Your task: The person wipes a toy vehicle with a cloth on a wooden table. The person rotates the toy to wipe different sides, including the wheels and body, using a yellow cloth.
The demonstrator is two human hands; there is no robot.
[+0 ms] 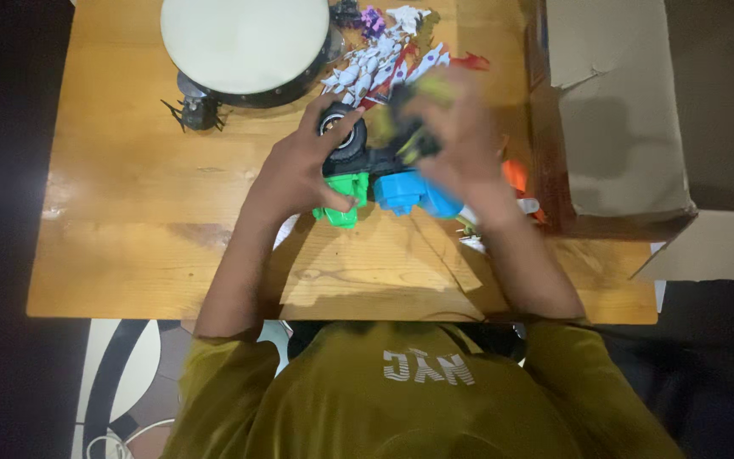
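My left hand [299,166] grips a toy vehicle [375,170] by its black wheel [339,126] and its green part [343,194]. The toy has a dark body and a blue part [408,194] on its near side. My right hand [460,136] is blurred and holds the toy's right side, where a yellowish dark piece [414,106] shows between the fingers. Both hands hold the toy just above the wooden table [129,221].
A round white drum with a dark rim [244,42] stands at the back. A black spider toy [197,110] lies beside it. A heap of small white, red and purple plastic figures [388,51] lies behind the hands. An open cardboard box [618,110] stands at the right.
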